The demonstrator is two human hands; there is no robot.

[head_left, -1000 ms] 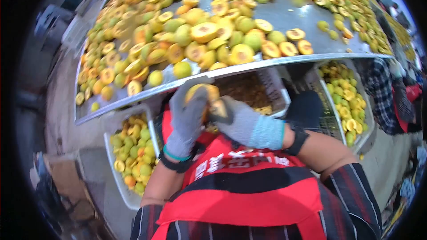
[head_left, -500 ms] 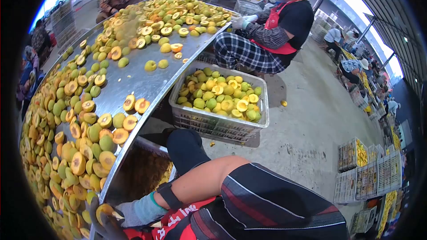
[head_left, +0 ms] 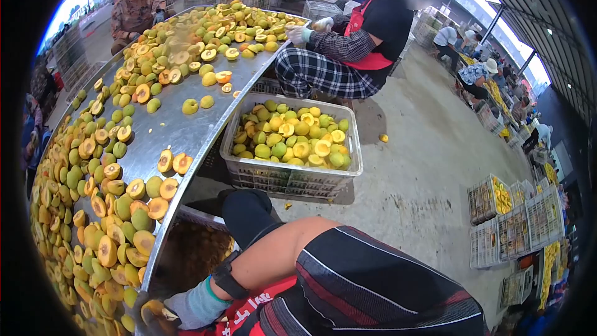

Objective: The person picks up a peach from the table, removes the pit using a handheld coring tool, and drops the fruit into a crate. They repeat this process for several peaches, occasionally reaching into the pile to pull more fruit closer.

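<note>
At the lower left, beside the metal table's edge, my right hand (head_left: 186,308) wears a light grey glove with a teal cuff. Its fingers are closed, and a thin pale tip shows in front of them; what it holds is mostly hidden. Dark gloved fingers, apparently my left hand (head_left: 142,323), wrap round a stone fruit half (head_left: 152,308) right in front of it. That area is dim and partly cut off by the lens edge. Many halved yellow-green stone fruits (head_left: 107,251), some showing brown hollows or stones, lie heaped on the metal table (head_left: 180,126) beside my hands.
A grey crate (head_left: 292,180) full of yellow-green fruit stands on the floor by the table. Under the table edge, another bin (head_left: 196,252) holds brownish pieces. A co-worker in a red apron (head_left: 367,31) sits across; another person (head_left: 138,9) sits at the far end. Crates (head_left: 513,236) stack at right.
The view has shifted, so the table and crate appear farther left. My two hands stay together round the fruit half at the table edge. The red-aproned co-worker's hands have moved slightly.
</note>
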